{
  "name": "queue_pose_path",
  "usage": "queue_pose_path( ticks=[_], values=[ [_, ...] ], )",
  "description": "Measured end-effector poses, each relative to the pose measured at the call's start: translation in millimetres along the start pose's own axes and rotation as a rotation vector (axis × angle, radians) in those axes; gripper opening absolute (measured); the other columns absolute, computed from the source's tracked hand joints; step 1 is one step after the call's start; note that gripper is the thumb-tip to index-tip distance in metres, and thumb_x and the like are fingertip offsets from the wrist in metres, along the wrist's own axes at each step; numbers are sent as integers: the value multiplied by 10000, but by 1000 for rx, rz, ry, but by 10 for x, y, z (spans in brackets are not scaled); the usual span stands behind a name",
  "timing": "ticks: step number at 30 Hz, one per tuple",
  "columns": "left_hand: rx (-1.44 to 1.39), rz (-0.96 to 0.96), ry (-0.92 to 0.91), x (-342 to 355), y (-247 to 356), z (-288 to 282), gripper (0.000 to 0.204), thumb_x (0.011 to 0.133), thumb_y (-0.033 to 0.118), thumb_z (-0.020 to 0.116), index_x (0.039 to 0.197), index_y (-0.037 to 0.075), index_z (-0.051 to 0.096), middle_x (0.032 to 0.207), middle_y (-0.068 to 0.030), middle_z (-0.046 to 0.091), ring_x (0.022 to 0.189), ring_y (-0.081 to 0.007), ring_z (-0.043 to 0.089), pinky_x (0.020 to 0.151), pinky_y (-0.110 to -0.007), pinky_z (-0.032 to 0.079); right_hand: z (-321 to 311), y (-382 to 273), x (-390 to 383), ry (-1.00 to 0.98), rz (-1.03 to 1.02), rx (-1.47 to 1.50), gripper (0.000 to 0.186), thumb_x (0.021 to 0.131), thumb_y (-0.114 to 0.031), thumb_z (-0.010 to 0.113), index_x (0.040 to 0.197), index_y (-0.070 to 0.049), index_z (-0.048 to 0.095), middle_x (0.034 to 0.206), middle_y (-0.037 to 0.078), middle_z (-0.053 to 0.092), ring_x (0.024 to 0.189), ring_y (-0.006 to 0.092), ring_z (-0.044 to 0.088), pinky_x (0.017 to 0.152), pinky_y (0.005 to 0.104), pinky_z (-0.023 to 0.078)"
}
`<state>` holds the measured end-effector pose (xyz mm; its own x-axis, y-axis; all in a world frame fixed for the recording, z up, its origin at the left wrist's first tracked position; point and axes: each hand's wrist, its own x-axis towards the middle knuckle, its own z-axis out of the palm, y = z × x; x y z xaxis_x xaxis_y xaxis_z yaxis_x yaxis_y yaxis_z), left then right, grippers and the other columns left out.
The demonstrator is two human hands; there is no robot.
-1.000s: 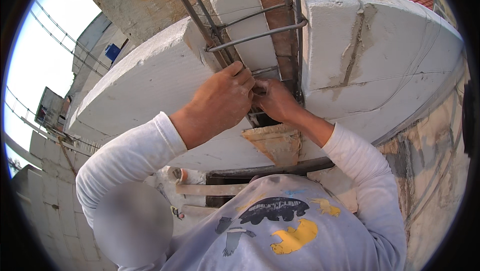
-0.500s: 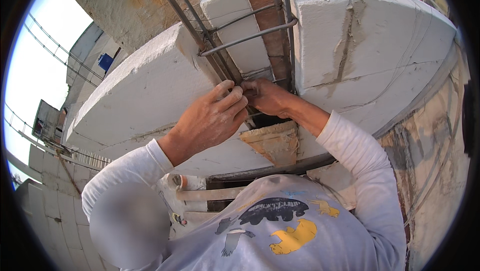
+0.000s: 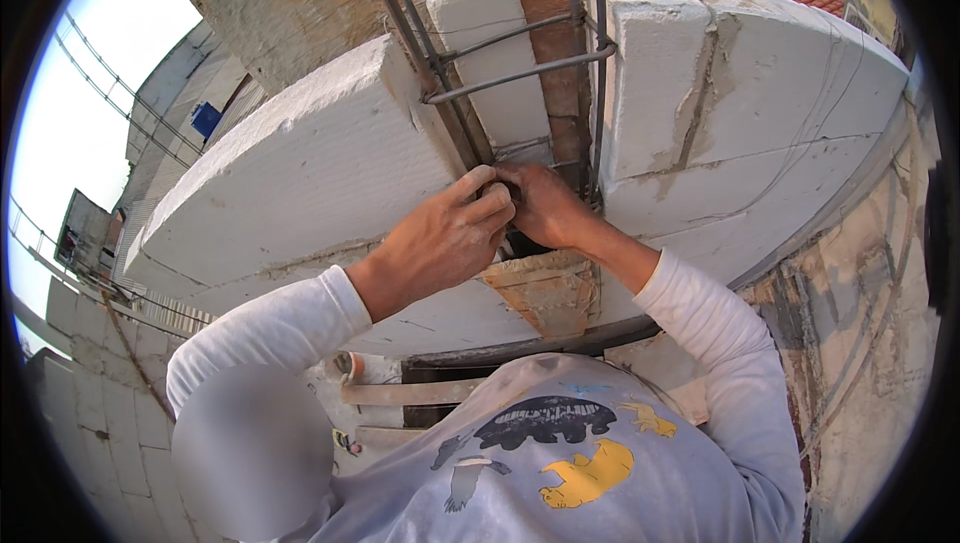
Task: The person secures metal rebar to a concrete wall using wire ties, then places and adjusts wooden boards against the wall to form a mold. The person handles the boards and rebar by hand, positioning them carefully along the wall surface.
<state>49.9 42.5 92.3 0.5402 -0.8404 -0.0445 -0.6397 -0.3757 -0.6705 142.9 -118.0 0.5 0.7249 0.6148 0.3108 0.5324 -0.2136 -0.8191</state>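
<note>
Both hands meet at a cage of upright steel bars (image 3: 401,15), tied by a bent steel stirrup (image 3: 525,75), in the gap between two white block walls. My left hand (image 3: 448,241) has its dusty fingers curled and pinched at the foot of the left-hand bars. Right beside it, my right hand (image 3: 545,207) is closed too, its fingertips against those of the left. Whatever sits between the fingers is hidden. Below the hands, a rough triangular wooden piece (image 3: 548,293) sits across the bottom of the gap.
White block wall (image 3: 290,158) flanks the gap on the left, and more white block wall (image 3: 760,93) on the right. A brown plank (image 3: 545,13) stands behind the cage; a plywood board (image 3: 250,3) rises at upper left. Thin wires (image 3: 800,143) hang over the right wall.
The view has shifted slightly, so walls and bars sit a little lower and further right. Both hands stay together at the bars, fingers still closed.
</note>
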Motion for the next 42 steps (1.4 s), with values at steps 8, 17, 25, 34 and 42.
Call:
queue_pose_path(
  ticks=[8, 17, 25, 34, 42],
  values=[
    [-40, -22, 109, -213, -5, -60, 182, 940, 217, 601, 1025, 107, 719, 1057, -15, 645, 1200, -203, 521, 1151, -396, 389, -88, -150, -71, -40, 83, -116, 208, 985, -154, 624, 1071, 35, 637, 1033, 253, 691, 1038, 444, 659, 874, 477, 515],
    [-228, 18, 4, -311, -90, -7, 154, 968, 194, 552, 1011, 64, 624, 1052, -63, 641, 1038, -219, 588, 899, -368, 484, 132, -125, -413, 366, -263, -306, 317, 943, -37, 647, 1246, 31, 583, 1174, 231, 643, 1008, 462, 657, 896, 493, 546],
    [-433, 6, 153, -440, -110, 63, 104, 937, 135, 630, 998, 55, 601, 1014, -77, 630, 1020, -235, 598, 863, -388, 513, 239, -32, -425, 221, -140, -258, 377, 942, 17, 611, 1316, 10, 558, 1118, 223, 634, 1032, 445, 650, 844, 484, 554],
    [-739, -142, 329, -533, -25, 137, 211, 821, 98, 767, 974, 60, 629, 1047, -72, 657, 1095, -269, 603, 894, -375, 514, 241, -202, -374, 416, -314, -334, 513, 856, 78, 638, 1355, -23, 575, 1201, 154, 569, 1075, 371, 616, 896, 453, 549],
    [-471, -48, 146, -312, 31, 33, 131, 828, 117, 676, 919, 24, 667, 1006, -86, 637, 1183, -260, 573, 906, -345, 528, 316, -129, -367, 501, -356, -377, 495, 854, 68, 666, 1334, -9, 574, 1221, 142, 566, 1133, 353, 580, 962, 431, 521]
  ],
)
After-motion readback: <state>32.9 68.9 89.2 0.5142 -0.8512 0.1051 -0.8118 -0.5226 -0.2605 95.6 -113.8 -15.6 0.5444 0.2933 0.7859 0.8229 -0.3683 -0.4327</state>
